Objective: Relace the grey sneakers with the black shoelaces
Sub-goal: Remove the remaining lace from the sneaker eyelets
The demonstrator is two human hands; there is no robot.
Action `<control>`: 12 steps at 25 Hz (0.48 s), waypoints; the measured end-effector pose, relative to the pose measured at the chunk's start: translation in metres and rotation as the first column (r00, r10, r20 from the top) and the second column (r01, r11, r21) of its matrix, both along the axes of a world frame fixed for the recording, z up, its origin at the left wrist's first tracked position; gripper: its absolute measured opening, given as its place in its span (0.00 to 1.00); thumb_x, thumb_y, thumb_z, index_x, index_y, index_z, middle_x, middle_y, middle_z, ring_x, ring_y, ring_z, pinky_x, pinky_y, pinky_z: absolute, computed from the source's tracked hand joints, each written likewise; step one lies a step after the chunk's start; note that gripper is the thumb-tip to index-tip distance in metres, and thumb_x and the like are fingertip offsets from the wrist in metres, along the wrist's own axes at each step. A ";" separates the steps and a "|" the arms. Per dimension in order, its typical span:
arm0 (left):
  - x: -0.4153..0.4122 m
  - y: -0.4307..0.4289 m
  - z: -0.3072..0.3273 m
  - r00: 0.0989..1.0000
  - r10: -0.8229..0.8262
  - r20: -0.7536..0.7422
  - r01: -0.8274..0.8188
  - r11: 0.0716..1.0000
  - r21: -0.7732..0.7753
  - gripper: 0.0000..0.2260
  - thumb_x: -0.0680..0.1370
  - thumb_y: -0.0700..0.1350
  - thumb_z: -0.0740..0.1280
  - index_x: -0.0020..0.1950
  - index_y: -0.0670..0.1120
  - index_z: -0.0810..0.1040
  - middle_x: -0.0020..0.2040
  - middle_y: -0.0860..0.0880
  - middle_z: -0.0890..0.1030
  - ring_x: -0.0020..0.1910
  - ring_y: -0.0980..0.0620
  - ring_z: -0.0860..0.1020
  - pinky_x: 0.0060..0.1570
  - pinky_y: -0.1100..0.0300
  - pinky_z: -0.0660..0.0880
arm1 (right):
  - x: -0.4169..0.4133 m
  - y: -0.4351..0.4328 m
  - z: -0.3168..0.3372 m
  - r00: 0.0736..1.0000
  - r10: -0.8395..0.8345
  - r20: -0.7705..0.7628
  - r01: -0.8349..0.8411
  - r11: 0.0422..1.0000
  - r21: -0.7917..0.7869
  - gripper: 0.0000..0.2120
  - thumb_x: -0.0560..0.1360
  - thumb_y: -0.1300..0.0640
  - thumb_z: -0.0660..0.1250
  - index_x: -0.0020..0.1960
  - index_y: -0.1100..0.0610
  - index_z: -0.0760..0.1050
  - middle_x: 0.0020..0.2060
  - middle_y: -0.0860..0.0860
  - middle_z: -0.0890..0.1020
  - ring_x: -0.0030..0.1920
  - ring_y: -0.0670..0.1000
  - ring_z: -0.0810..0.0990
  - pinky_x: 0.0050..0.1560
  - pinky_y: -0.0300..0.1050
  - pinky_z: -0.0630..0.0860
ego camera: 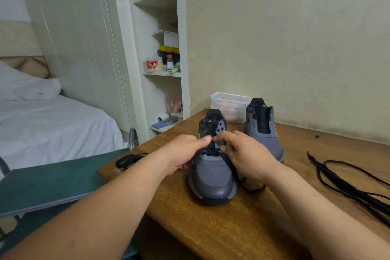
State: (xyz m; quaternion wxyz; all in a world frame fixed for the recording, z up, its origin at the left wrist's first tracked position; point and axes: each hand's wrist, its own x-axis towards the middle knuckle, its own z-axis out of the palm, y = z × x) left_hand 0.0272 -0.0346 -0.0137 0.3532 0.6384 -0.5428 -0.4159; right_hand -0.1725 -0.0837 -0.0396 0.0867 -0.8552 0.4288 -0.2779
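Note:
A grey sneaker (212, 177) stands on the wooden table (211, 228), toe toward me, with a black shoelace (242, 183) threaded through its lowest eyelets. My left hand (183, 152) and my right hand (244, 154) meet over the sneaker's middle eyelets, each pinching the lace. One lace end (128, 159) trails off to the left, the other loops on the table under my right wrist. A second grey sneaker (263, 129) stands behind to the right with no lace in it. Another black shoelace (346, 183) lies bunched at the right.
A clear plastic box (230, 105) sits at the wall behind the sneakers. A green board (48, 183) lies left of the table. Open shelves (162, 74) with small items stand at the back, and a bed (52, 124) fills the left.

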 end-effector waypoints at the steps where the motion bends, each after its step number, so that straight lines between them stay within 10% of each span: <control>1: -0.002 0.000 0.003 1.000 -0.019 0.020 0.021 0.998 -0.058 0.15 0.84 0.56 0.67 0.45 0.48 0.82 0.36 0.55 0.84 0.40 0.54 0.80 0.41 0.60 0.72 | 0.000 0.000 0.000 1.000 0.003 -0.001 -0.003 1.000 0.001 0.14 0.85 0.49 0.62 0.68 0.37 0.74 0.53 0.43 0.76 0.53 0.47 0.78 0.55 0.51 0.79; 4: -0.001 0.002 0.000 0.982 -0.002 -0.189 -0.052 0.959 -0.280 0.15 0.85 0.47 0.65 0.39 0.47 0.76 0.33 0.51 0.77 0.37 0.51 0.75 0.46 0.55 0.73 | 0.000 -0.001 -0.002 1.000 0.008 0.009 -0.008 1.000 0.002 0.14 0.85 0.48 0.62 0.68 0.35 0.73 0.52 0.42 0.75 0.52 0.48 0.78 0.55 0.52 0.79; 8: 0.017 0.002 -0.005 0.640 0.082 -0.764 -0.393 0.890 -0.233 0.09 0.83 0.40 0.63 0.43 0.46 0.74 0.32 0.49 0.72 0.36 0.51 0.75 0.49 0.51 0.75 | -0.001 -0.002 -0.002 0.999 -0.010 -0.035 0.008 0.998 -0.056 0.15 0.85 0.47 0.61 0.69 0.34 0.73 0.50 0.43 0.75 0.55 0.50 0.75 0.56 0.54 0.76; 12: 0.020 -0.004 -0.010 0.970 0.242 -0.025 -0.240 0.932 -0.272 0.11 0.84 0.54 0.65 0.56 0.47 0.76 0.51 0.51 0.79 0.52 0.51 0.78 0.55 0.52 0.74 | -0.002 -0.001 -0.001 0.999 0.001 -0.049 -0.004 0.998 -0.057 0.15 0.85 0.48 0.61 0.70 0.34 0.73 0.50 0.43 0.75 0.56 0.50 0.75 0.56 0.53 0.75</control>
